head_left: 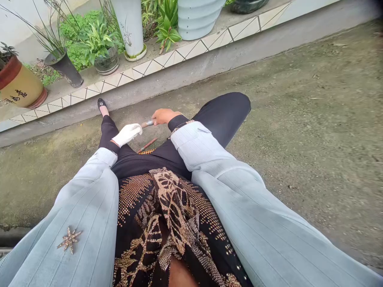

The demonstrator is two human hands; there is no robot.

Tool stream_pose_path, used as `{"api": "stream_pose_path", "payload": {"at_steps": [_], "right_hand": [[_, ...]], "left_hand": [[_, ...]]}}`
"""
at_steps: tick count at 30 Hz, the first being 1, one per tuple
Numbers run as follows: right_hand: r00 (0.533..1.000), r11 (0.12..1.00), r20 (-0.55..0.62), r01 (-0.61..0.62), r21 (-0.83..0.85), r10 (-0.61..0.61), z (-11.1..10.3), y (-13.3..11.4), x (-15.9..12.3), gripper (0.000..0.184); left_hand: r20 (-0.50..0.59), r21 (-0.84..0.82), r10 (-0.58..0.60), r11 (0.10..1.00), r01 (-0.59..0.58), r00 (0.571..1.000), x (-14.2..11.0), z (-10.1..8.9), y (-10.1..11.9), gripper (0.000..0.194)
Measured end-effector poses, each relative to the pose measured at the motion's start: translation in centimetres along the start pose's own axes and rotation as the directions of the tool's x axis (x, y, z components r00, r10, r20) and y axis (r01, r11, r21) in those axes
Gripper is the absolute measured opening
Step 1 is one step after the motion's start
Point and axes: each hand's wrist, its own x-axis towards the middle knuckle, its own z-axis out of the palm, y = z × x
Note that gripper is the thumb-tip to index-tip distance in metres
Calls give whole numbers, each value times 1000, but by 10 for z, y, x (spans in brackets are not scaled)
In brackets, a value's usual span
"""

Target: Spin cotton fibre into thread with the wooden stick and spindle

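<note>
And here, in front of the tiled ledge (188,49), a short brown rod (146,124) is being held above the concrete ground (299,119), well apart from the ledge, between two hands. By the bare right hand (164,116), the rod's silvery end is pinched, fingers drawn in with little gap. By the gloved left hand (127,134), the other end is gripped, so far as can be seen, with the fingers curled; how tightly cannot be told, since the fingertips are partly hidden.

Farther from the ledge than the rod, a reddish stick (149,143) is seen between the dark trousers (224,115), with a yellow-and-black striped piece (147,151) just beside it. Along the ledge, potted plants are lined up, a ribbed pot (199,18) among them.

Now the handling: the rod is judged light and stiff, easily managed by the fingers of one hand. Some slip might be expected where it is silvery, if that is a smooth wrapping; a surer hold is probably offered by the plain brown length. No special fragility is suggested, though its material cannot be made out.
</note>
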Motion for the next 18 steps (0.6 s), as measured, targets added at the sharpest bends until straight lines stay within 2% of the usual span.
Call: {"api": "stream_pose_path", "payload": {"at_steps": [2,4,7,9,11,13,14,16,17,18], "right_hand": [[985,998,162,58,0,-57,5,0,3,36],[949,992,290,105,72,-122,9,2,7,31],[883,952,392,161,261,-257,11,5,8,40],[833,889,400,215,403,-383,7,6,3,46],[805,776,286,306,551,-520,1,8,-3,46],[821,608,17,409,681,-571,-5,9,-9,41],[837,525,-138,451,722,-529,-7,10,-10,36],[868,428,-374,489,760,-327,-10,11,-9,26],[878,427,-434,478,768,-201,-10,11,-7,22],[883,463,-462,445,767,-83,-9,12,-4,21]], "left_hand": [[-59,17,3,1000,-2,998,1,-4,-1,29],[-108,17,8,1000,-6,994,1,-7,-2,26],[-175,-6,-10,1000,9,985,2,-11,1,22],[-224,-37,-37,999,30,974,3,-13,2,22],[-277,-73,-72,996,54,958,4,-12,2,25],[-293,-95,-95,993,70,951,4,-8,1,28],[-268,-103,-98,992,73,958,3,-5,0,30],[-157,-109,-91,991,74,983,2,1,-2,33],[-87,-103,-82,992,73,993,2,5,-3,35],[-23,-87,-68,994,66,997,1,7,-2,36]]}}
